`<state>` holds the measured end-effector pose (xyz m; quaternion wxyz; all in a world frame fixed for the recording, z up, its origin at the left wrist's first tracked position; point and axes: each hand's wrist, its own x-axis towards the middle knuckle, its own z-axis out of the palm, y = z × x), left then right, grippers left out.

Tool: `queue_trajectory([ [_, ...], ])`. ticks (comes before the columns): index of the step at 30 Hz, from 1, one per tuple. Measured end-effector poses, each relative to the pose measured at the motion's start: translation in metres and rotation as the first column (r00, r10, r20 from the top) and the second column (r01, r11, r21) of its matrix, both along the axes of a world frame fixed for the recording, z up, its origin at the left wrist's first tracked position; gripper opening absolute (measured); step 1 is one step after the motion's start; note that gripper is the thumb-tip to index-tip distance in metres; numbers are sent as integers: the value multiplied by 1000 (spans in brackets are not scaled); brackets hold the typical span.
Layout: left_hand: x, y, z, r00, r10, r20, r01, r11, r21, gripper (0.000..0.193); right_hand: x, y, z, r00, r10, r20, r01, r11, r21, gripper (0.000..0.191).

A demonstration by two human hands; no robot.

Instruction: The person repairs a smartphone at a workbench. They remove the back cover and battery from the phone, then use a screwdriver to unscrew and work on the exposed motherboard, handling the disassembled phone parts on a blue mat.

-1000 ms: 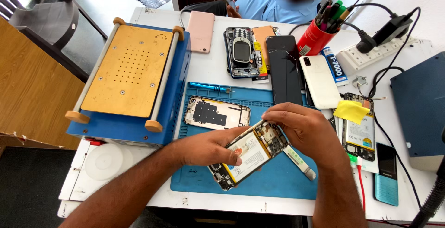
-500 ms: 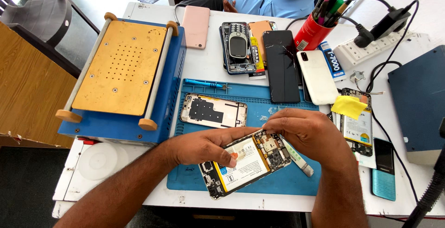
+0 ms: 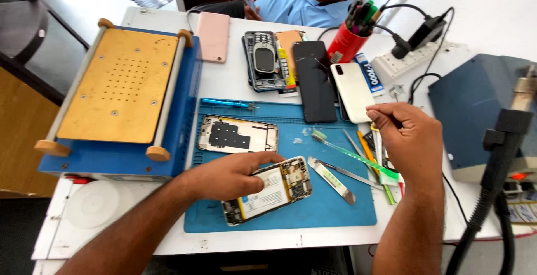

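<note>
Right hand is lifting off the phone — pinching something small I cannot make out; left hand is pressing the phone flat, fingers spread.

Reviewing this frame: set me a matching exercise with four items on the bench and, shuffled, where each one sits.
Items:
1. opened phone
2. pink phone
3. red pen cup
4. green toothbrush

Places:
A. bench's far edge, by the power strip
B. under the left hand
C. beside the right hand
D. just right of the blue heating plate machine

Pairs: 1-B, 2-D, 3-A, 4-C
</note>
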<state>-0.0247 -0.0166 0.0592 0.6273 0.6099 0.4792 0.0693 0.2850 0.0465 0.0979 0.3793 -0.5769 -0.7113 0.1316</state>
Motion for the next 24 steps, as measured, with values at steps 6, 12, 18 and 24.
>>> queue_trajectory([
  [6, 4, 1, 5, 986, -79, -147, 84, 996, 31, 66, 58, -26, -1, 965, -235, 114, 255, 943, -214, 21],
  [12, 9, 2, 10, 954, -145, -264, 185, 974, 134, 44, 77, -51, -15, 878, -122, 464, 350, 823, -447, 25],
  [18, 12, 1, 6, 914, -95, -394, 227, 925, 305, 41, 66, -91, -62, 665, -167, 728, 522, 801, -293, 30],
  [24, 14, -1, -3, 885, -57, -463, 284, 852, 439, 38, 73, -114, -65, 752, -329, 572, 503, 847, -173, 27],
])
